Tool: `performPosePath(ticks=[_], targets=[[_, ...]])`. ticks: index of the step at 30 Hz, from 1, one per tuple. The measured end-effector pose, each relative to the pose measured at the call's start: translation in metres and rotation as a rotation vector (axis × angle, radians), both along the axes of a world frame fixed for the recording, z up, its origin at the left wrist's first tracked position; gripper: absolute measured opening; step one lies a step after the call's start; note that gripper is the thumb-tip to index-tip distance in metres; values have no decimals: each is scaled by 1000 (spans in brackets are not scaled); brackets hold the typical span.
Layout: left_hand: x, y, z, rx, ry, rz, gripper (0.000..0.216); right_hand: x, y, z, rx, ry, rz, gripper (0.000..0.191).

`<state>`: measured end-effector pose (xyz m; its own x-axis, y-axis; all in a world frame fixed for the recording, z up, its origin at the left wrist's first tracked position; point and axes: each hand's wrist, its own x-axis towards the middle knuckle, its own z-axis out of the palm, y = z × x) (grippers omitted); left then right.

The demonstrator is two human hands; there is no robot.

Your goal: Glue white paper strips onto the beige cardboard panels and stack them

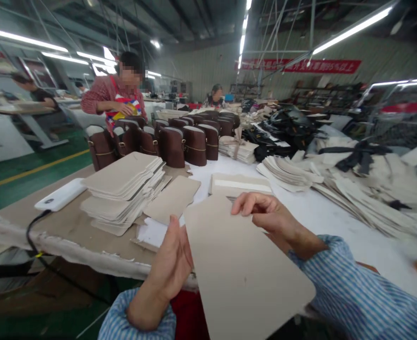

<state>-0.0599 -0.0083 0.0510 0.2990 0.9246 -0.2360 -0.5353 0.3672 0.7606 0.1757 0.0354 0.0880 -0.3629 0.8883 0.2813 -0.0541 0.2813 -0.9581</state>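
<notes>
A beige cardboard panel [244,269] with rounded corners is held tilted in front of me, its lower end towards my body. My left hand [169,269] grips its left edge, thumb up, with the other fingers partly hidden behind it. At the far right edge, my right hand [275,217] has its fingers curled over the panel. Beyond it lies a small pile of similar panels [242,182] with a white strip on top. To the left, a single beige panel [173,198] rests beside a tall stack of panels [123,177].
A white power bank [60,194] with a black cable [29,236] lies at the table's left edge. Brown bags [171,146] stand in rows behind the stack. Fanned beige pieces [288,172] and black material [275,130] cover the right side. A co-worker [118,97] stands across the table.
</notes>
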Motion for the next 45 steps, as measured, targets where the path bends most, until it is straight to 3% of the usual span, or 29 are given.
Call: performPosePath(ticks=[2, 6, 10, 12, 15, 19, 22, 26, 29, 32, 45], targets=[[15, -3, -4, -71, 18, -11, 66, 6, -17, -8, -109, -25, -51, 16], [39, -5, -13, -91, 75, 162, 54, 22, -55, -28, -449, 28, -292, 38], [60, -8, -13, -78, 81, 310, 38, 44, -96, -46, -575, 155, -186, 57], [71, -13, -14, -69, 94, 303, 37, 51, -112, -49, -569, 134, -229, 56], [85, -24, -20, -49, 117, 162, 45, 58, -124, -49, -541, 55, -379, 60], [79, -23, -31, 30, 225, 111, 58, 85, -123, -50, -478, -107, -569, 56], [64, -12, -38, 129, 451, 82, 65, 113, -118, -58, -496, -257, -631, 54], [52, -2, -41, 332, 835, -85, 78, 133, -110, -71, -515, -414, -669, 58], [50, 1, -37, 529, 1145, -163, 69, 133, -105, -76, -452, -601, -752, 56], [49, 5, -32, 620, 1348, -250, 59, 131, -103, -76, -391, -770, -807, 51], [49, 11, -28, 645, 1480, -441, 62, 138, -102, -68, -353, -955, -796, 44]])
